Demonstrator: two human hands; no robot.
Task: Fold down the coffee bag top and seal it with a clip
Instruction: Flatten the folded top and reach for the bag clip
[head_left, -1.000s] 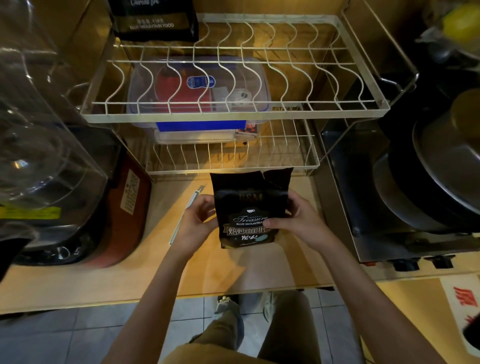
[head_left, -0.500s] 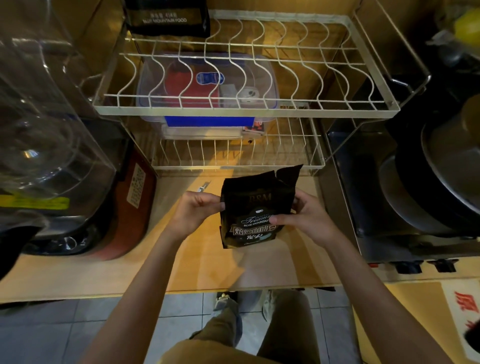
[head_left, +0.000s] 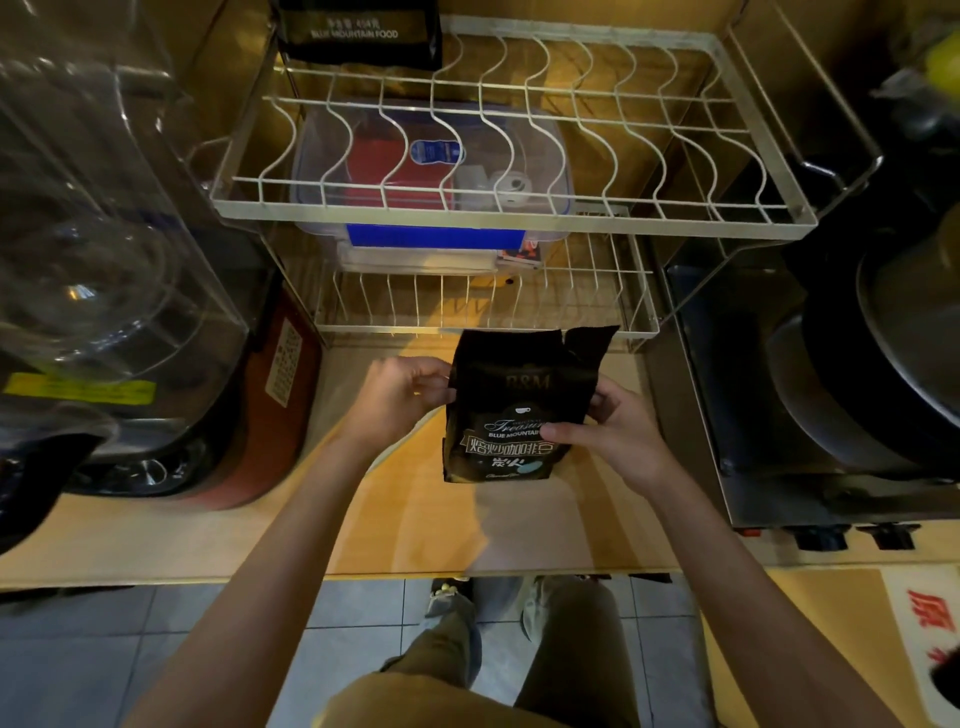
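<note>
The coffee bag (head_left: 511, 410) is pinched at both sides by the left hand (head_left: 400, 397) and right hand (head_left: 608, 434), so its ragged top should probably be flattened before it's folded.

The coffee bag (head_left: 514, 410) is black with pale lettering and a small light-blue mark near its bottom. The counter (head_left: 415, 530) under it is a warm yellow-tan wood tone. The dish rack (head_left: 509, 213) is white wire, bent in a wavy pattern on top (straight bars on the lower tier). Inside it, a clear plastic box (head_left: 431, 171) shows red contents and a blue band along its front. A second black bag (head_left: 358, 31) carries white print. The floor tiles (head_left: 353, 613) are grey
</note>
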